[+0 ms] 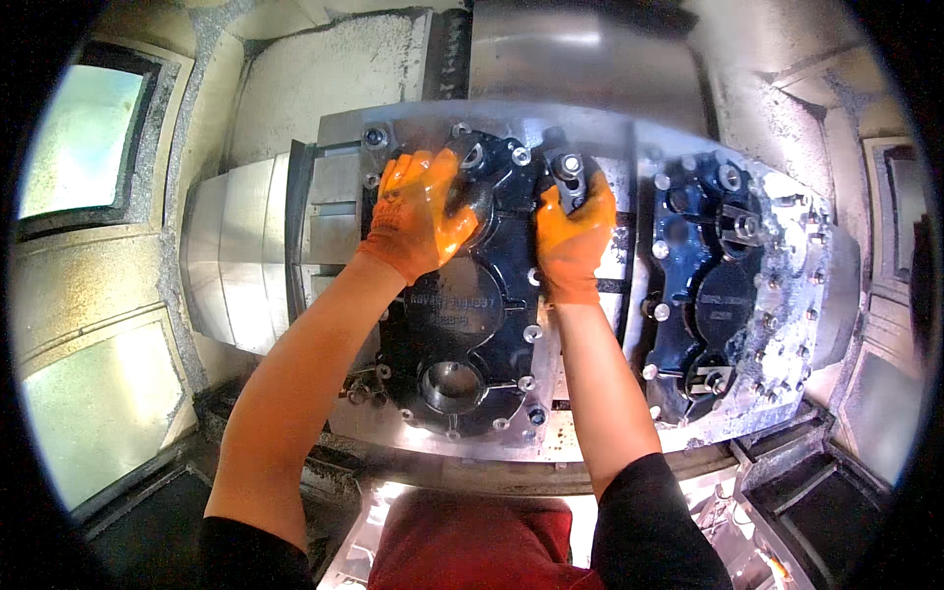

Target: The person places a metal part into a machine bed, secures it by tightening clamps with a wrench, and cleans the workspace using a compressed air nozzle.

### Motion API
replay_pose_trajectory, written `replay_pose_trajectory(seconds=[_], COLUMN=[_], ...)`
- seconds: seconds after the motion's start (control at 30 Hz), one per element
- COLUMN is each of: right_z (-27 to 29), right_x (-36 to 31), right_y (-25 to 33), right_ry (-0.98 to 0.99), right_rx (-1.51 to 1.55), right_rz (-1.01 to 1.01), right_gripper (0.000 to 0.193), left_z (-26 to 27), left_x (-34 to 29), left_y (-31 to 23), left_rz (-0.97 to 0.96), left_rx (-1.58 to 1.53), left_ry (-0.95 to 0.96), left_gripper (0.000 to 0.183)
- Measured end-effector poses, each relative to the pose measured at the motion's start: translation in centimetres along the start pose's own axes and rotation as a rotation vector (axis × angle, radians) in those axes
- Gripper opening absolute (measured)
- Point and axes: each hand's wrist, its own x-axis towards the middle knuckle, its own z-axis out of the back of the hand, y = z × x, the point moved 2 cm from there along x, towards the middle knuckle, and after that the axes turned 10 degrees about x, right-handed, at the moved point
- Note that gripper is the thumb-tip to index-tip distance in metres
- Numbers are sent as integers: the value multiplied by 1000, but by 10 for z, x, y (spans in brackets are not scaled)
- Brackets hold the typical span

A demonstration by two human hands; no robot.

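Observation:
My left hand, in an orange work glove, lies on the upper left part of a dark cast metal cover, fingers stretched and thumb apart. The cover is wet and shiny, with a round opening near its lower end and bolt holes along its rim. At the cover's upper right edge, my right hand, also gloved in orange, is closed around a metal clamp with a bolt head on top. Its lower part is hidden by the glove.
Another dark casting sits to the right under clamps on the same metal fixture plate. Silvery machine walls and covers surround the plate. Windows stand at the left side. A metal ledge runs along the near side.

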Motion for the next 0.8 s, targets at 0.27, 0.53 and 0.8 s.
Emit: replay_pose_trajectory(seconds=[0.27,0.53,0.8], right_z=[5,-35,-59], right_x=[4,3,-8], right_y=[4,95,66], right_ry=[22,275,442], right_rx=[-198,-134,-166], right_rz=[5,602,328], right_gripper=[54,47,39], left_z=[-4,-13,-21], left_x=[9,1,-8], left_y=[4,14,18], left_rz=[64,16,-40], left_rx=[-15,64,92], left_ry=[20,211,84], left_gripper=[51,53,48])
